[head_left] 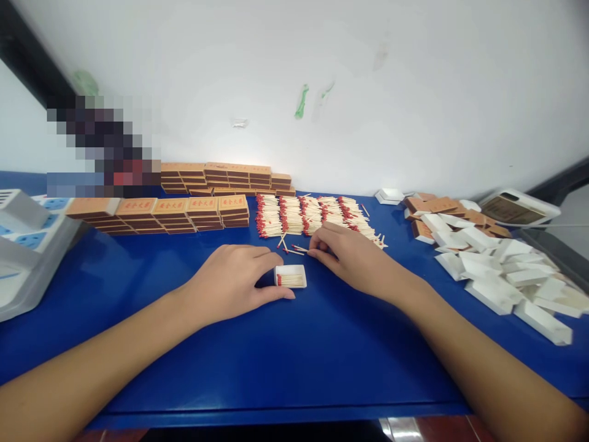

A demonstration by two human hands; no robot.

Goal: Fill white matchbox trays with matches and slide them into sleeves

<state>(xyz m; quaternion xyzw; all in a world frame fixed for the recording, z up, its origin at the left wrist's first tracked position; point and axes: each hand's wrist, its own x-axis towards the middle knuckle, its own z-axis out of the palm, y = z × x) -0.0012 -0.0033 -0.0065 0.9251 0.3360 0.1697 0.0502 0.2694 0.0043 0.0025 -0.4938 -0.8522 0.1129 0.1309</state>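
My left hand (pixel 232 279) rests on the blue table (pixel 294 362), thumb and fingers closed round the left end of a small white matchbox tray (pixel 291 276) that holds a few matches. My right hand (pixel 350 252) lies just right of the tray, fingers pinched on loose matches (pixel 294 248) at the near edge of a long heap of red-tipped matches (pixel 313 215).
Rows of stacked brown matchboxes (pixel 175 212) line the back left, more (pixel 225 178) against the wall. A pile of empty white trays (pixel 506 270) and brown sleeves (pixel 442 209) lies at right. A grey-white device (pixel 23 245) sits at far left, a phone (pixel 515 210) at far right.
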